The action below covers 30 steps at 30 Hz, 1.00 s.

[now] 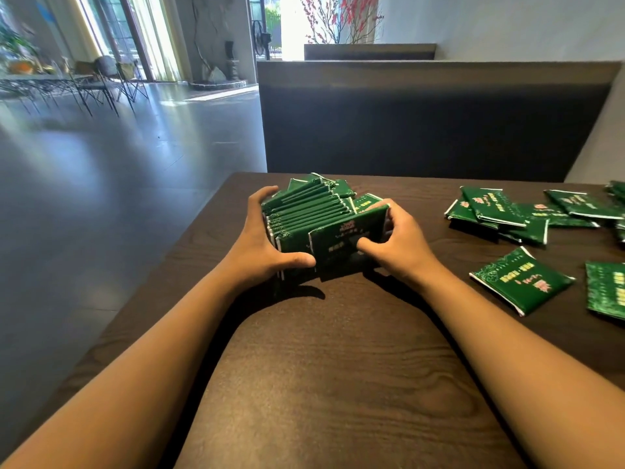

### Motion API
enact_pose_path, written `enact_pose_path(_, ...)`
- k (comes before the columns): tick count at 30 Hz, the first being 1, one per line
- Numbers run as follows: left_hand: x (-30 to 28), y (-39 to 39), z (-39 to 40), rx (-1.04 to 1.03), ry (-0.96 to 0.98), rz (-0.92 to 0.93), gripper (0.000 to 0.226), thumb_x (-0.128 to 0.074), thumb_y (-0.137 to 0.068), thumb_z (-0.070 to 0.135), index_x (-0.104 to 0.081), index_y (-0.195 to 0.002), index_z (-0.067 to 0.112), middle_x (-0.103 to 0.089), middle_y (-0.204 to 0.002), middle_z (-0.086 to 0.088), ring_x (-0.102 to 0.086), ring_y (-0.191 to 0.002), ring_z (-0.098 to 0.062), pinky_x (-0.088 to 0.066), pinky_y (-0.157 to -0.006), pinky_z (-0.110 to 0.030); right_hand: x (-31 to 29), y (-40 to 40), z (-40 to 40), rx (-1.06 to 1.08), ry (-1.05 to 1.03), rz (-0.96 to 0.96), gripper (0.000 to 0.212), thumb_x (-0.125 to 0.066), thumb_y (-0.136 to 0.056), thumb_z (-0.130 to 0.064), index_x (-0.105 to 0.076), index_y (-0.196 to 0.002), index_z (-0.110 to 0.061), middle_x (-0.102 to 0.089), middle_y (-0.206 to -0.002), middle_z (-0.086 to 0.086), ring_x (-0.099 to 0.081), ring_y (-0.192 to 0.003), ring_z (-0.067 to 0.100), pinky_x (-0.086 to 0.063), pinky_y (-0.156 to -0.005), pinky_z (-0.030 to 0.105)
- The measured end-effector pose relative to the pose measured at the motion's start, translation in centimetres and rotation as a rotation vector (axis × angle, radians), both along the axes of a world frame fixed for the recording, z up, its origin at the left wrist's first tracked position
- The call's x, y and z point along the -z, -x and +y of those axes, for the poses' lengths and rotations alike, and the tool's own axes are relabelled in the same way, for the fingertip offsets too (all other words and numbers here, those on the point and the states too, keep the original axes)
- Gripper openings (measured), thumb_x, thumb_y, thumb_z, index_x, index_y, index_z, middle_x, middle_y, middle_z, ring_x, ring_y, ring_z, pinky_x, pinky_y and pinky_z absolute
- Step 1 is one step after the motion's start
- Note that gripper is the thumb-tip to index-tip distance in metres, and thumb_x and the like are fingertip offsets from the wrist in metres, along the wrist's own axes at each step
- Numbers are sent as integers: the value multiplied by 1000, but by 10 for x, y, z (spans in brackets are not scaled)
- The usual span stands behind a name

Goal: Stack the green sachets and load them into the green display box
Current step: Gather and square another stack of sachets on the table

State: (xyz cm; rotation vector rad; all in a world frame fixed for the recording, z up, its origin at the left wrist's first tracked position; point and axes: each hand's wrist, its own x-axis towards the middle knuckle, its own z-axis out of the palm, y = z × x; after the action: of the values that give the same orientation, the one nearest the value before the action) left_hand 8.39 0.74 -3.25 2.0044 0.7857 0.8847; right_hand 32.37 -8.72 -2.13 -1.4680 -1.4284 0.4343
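on a dark wooden table [338, 367], left hand [260, 245] and right hand [399, 245] curl fingers around a row of upright green sachets [304, 214]; loose sachets [521, 279] lie right, lettering seemingly blurred.

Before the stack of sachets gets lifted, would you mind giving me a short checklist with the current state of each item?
1. Left hand grips the stack of sachets at its left end: ok.
2. Right hand holds the front sachet against the stack: ok.
3. Sachets squared up: not ok; the ones at the back splay and the front one sits skewed.
4. Stack rests on the table: ok.
5. Green display box located: cannot tell; none shows in the head view.
6. All sachets gathered: not ok; loose sachets lie flat to the right.
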Motion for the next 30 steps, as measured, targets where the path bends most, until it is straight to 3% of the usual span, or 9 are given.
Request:
enact_pose_path(4,1,0,0,-17,-17,19,129,-95,-50,63,-13,-148,47,-41,-152,-7,-52,-137,-21,-44,-116,-48,4,3,2,-31,-7,-204,53,-87,-73,-16,-51,-111,-26,-61,-107,-9,-60,-94,1,-48,-71,13)
enact_pose_path(9,3,-2,-1,-42,-59,42,129,-96,-53,63,-11,-150,51,-40,-153,-8,-50,-139,-23,-44,-116,-52,9,8,0,-135,67,-201,81,-86,-73,-47,-26,-128,-41,-41,-134,-1,-46,-126,18,-46,-102,36)
enact_pose_path(12,3,-2,-1,-36,-90,41,120,-94,-62,40,-13,-150,47,-47,-147,-7,-55,-134,-19,-48,-113,-47,5,12,1,-144,95,-49,76,-64,-77,-71,-18,-135,-52,-33,-147,1,-43,-133,25,-44,-108,48)
enact_pose_path(15,1,-3,-4,12,-85,22,114,-90,-72,8,-13,-150,42,-53,-136,2,-62,-123,-9,-53,-102,-26,-2,14,1,-136,70,243,74,-46,-84,-73,-16,-147,-47,-24,-160,3,-40,-138,21,-42,-110,43)
enact_pose_path(19,-3,-10,-16,143,-50,42,115,-83,-77,-8,-8,-149,42,-49,-135,9,-61,-120,3,-50,-94,-13,-7,15,2,-140,39,557,81,-44,-81,-81,-25,-150,-42,-24,-165,1,-30,-148,19,-24,-123,49)
enact_pose_path(21,-3,-14,-23,206,3,50,121,-87,-75,-1,-3,-150,44,-45,-138,16,-58,-121,9,-48,-97,-10,-11,16,0,-177,67,656,73,-40,-93,-74,-26,-153,-36,-37,-160,4,-46,-137,15,-38,-115,40)
enact_pose_path(23,-3,-18,-28,244,44,39,128,-92,-70,14,1,-152,43,-42,-140,21,-56,-123,12,-45,-100,-8,-14,15,-3,-230,118,684,48,-23,-105,-54,-42,-141,-28,-67,-130,0,-67,-110,10,-55,-92,30)
enact_pose_path(25,-4,-19,-29,264,61,21,136,-98,-65,24,3,-153,43,-40,-142,23,-54,-126,11,-43,-101,-7,-13,13,-2,-282,137,702,43,-17,-106,-46,-53,-122,-28,-77,-104,-5,-73,-99,12,-59,-81,27)
enact_pose_path(30,-5,-19,-28,254,26,27,140,-95,-55,46,5,-153,52,-22,-157,20,-45,-137,8,-38,-110,-12,-11,11,-1,-287,150,706,50,-27,-105,-53,-53,-135,-22,-73,-120,3,-68,-115,21,-54,-97,41)
